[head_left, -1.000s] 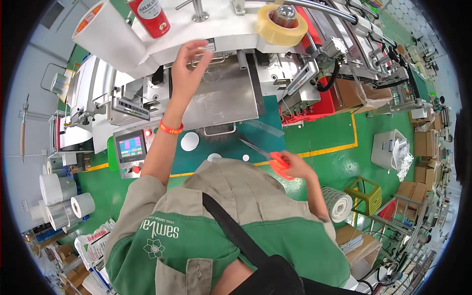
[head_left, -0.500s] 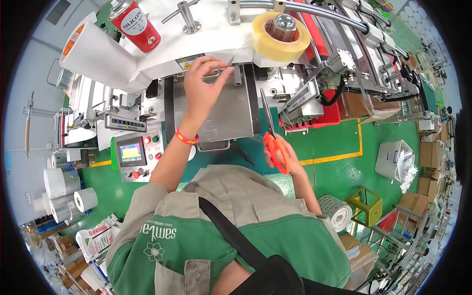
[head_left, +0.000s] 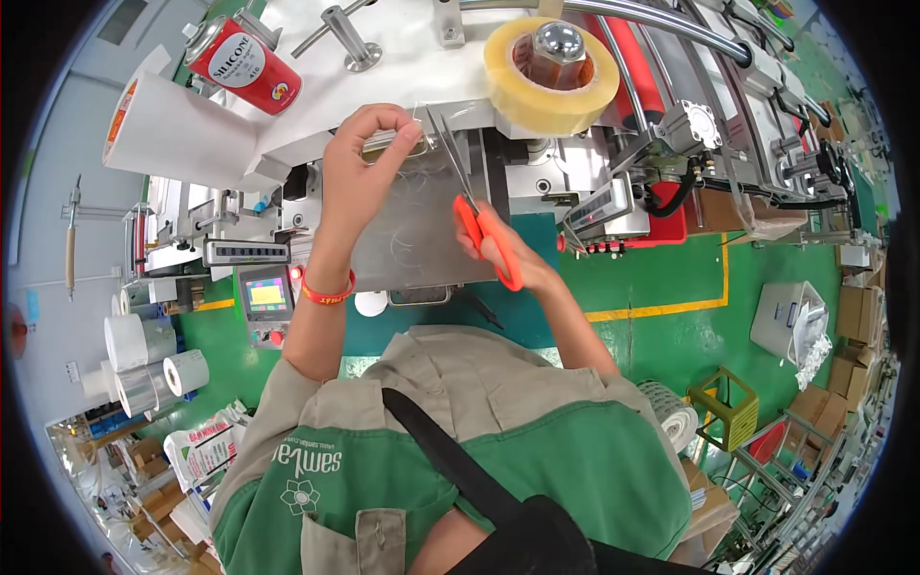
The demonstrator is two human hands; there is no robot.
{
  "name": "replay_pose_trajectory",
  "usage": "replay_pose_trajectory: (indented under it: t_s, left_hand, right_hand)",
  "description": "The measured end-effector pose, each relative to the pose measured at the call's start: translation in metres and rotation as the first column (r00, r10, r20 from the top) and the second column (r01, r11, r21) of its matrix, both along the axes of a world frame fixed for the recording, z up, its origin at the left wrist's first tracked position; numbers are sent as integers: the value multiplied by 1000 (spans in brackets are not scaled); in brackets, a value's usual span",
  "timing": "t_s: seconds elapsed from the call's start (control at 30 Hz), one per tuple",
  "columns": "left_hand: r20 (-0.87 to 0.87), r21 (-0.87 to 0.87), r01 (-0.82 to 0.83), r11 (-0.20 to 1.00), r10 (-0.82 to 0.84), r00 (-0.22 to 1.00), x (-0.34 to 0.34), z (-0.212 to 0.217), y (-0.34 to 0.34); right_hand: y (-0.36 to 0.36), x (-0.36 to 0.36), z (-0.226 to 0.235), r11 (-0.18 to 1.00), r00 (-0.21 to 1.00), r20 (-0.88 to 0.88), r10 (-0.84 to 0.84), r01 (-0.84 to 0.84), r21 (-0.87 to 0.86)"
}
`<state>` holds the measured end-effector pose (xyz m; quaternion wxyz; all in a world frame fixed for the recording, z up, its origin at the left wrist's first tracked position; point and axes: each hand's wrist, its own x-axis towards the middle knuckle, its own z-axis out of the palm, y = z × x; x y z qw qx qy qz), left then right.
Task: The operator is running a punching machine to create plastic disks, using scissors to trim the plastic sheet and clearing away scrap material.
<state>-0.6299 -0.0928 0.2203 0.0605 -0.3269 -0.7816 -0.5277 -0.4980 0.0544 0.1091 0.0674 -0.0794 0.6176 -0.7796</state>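
Observation:
My left hand (head_left: pixel 360 172) is raised over the far part of a grey metal plate (head_left: pixel 407 249), thumb and forefinger pinched together. What sits between those fingertips, if anything, is too small to make out. In my right hand (head_left: pixel 508 251) is a pair of scissors (head_left: pixel 487 230) with orange handles. Its blades are a little apart and point away from me, their tips just right of my left fingertips. A wire handle shows at the plate's near edge.
A yellowish tape roll (head_left: pixel 586 101) sits on the white machine top, right of a red spray can (head_left: pixel 251 69) and a white roll (head_left: pixel 177 129). A control panel (head_left: pixel 271 305) stands at left. Metal rods and cylinders (head_left: pixel 692 126) crowd the right side.
My right hand has brought the scissors up and left, and the blades have parted beside my left fingertips. My left hand has shifted slightly left, still pinched.

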Motion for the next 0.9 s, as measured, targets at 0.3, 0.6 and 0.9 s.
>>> replay_pose_trajectory:
  t_s: [0.3,0.6,0.9]
  left_hand:
    - [182,-37,10,999,-3,983,1,4,0]
    - [156,-54,-5,999,13,988,-2,2,-2]
    - [182,-212,260,942,-224,957,-3,14,-23]
  right_hand:
    - [-3,-23,-11,998,995,-83,63,-62,6]
    - [-5,-20,-5,997,999,-53,1,-4,-71]
    - [-1,15,2,993,998,13,-56,54,105]
